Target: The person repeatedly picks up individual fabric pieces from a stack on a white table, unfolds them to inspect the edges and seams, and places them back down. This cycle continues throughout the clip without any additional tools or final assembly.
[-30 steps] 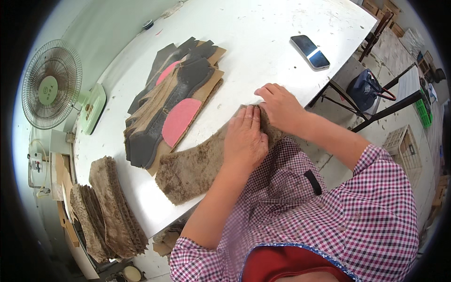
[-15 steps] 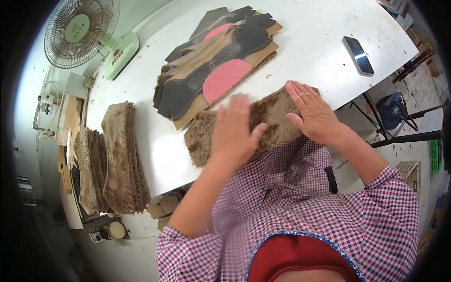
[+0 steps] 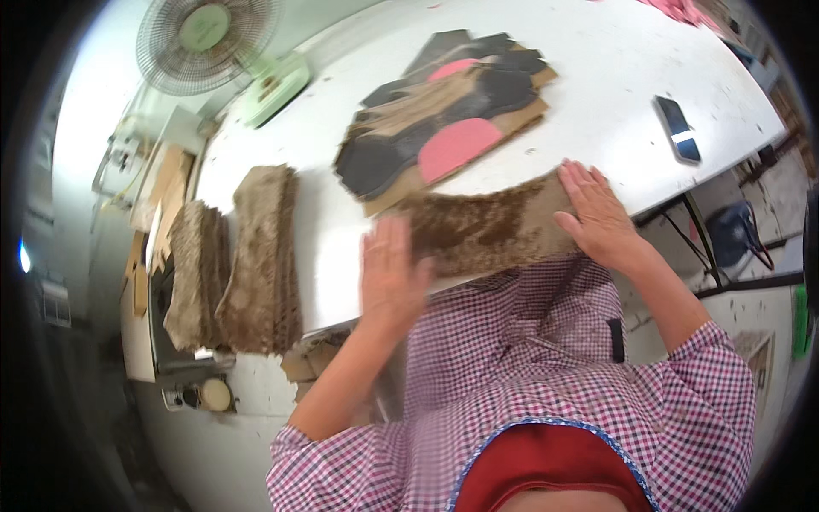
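Observation:
A curved piece of brown plush fabric (image 3: 486,226) lies along the near edge of the white table, its pile brushed darker in the middle. My left hand (image 3: 392,273) rests flat on its left end, fingers stretched out and slightly smeared by motion. At the opposite end my right hand (image 3: 597,213) presses down with fingers spread. Just beyond the plush lies a fanned pile of dark grey and tan cut pieces (image 3: 444,111), with a pink rounded piece (image 3: 461,147) on its near side.
Two stacks of brown plush pieces, a larger stack (image 3: 260,256) and a smaller stack (image 3: 196,277), sit at the table's left. A green fan (image 3: 209,30) stands behind them. A phone (image 3: 678,130) lies at the right, and pink cloth (image 3: 682,10) at the far right edge.
My left hand has slid left to the plush fabric's left end, and the pile there looks darker and smoothed. My right hand stays at the right end. The whole view has shifted.

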`<state>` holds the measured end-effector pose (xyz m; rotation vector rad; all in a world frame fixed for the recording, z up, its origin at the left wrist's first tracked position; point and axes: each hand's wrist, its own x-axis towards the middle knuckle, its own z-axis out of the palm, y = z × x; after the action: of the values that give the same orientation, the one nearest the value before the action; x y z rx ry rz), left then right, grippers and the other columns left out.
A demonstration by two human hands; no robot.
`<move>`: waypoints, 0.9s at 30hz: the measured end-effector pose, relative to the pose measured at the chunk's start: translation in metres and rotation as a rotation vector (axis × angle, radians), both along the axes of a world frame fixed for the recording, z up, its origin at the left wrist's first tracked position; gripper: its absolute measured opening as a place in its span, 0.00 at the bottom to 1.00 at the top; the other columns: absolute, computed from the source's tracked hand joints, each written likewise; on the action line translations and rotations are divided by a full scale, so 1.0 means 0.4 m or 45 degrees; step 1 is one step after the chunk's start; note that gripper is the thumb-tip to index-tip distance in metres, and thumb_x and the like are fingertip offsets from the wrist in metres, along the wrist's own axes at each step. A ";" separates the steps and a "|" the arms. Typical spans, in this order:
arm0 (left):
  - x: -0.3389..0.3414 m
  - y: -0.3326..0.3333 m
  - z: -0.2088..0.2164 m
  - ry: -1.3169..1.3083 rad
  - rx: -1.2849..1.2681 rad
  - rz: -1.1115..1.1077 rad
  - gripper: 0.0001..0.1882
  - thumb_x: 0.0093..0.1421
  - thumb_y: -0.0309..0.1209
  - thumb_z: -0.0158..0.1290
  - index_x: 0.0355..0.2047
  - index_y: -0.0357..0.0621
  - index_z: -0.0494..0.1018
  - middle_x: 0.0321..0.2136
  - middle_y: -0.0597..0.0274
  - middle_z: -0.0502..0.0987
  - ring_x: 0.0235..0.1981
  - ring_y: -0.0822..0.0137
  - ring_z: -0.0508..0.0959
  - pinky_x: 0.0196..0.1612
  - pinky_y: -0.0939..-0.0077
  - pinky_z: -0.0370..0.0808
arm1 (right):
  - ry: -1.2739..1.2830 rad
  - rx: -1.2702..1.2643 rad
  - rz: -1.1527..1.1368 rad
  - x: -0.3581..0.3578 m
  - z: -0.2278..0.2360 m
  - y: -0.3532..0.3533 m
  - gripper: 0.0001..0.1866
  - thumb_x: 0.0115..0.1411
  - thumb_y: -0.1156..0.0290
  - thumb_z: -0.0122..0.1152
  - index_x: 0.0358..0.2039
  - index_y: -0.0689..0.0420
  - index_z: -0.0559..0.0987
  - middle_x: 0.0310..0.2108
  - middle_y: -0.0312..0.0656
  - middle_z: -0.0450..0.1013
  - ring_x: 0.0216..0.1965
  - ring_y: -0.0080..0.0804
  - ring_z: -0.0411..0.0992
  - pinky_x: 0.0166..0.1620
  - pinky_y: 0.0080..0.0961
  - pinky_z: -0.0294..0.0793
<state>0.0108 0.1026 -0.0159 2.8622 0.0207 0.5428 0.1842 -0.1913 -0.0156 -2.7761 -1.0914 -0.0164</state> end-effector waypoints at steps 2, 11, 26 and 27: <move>0.071 -0.059 0.019 -0.099 -0.041 -0.202 0.32 0.58 0.33 0.56 0.61 0.38 0.60 0.59 0.43 0.65 0.64 0.48 0.61 0.68 0.49 0.50 | 0.100 0.064 0.020 0.013 0.000 -0.015 0.37 0.68 0.50 0.39 0.68 0.63 0.50 0.70 0.49 0.46 0.72 0.38 0.40 0.72 0.33 0.34; 0.229 -0.095 0.013 -0.006 -0.168 -0.067 0.19 0.60 0.45 0.53 0.29 0.38 0.73 0.32 0.49 0.74 0.38 0.50 0.74 0.41 0.56 0.70 | 0.871 1.187 -0.136 0.089 -0.023 -0.068 0.39 0.69 0.41 0.28 0.69 0.60 0.49 0.70 0.48 0.48 0.71 0.40 0.44 0.71 0.34 0.40; -0.120 0.575 0.131 0.441 -0.034 1.453 0.26 0.69 0.51 0.39 0.42 0.41 0.74 0.37 0.50 0.78 0.37 0.49 0.78 0.39 0.54 0.75 | 0.639 0.907 -0.084 0.047 0.033 -0.069 0.22 0.70 0.62 0.43 0.56 0.63 0.70 0.54 0.43 0.72 0.62 0.32 0.61 0.67 0.29 0.48; -0.115 0.574 0.141 0.489 -0.048 1.466 0.25 0.70 0.50 0.38 0.43 0.41 0.74 0.37 0.50 0.78 0.37 0.49 0.78 0.38 0.54 0.76 | 0.715 1.006 -0.142 0.035 0.045 -0.061 0.20 0.70 0.63 0.43 0.53 0.65 0.73 0.52 0.43 0.73 0.60 0.31 0.63 0.67 0.28 0.50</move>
<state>-0.0351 0.3322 0.0403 2.5895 1.7417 0.1162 0.1982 -0.2156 0.0025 -1.9432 -0.5969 0.2460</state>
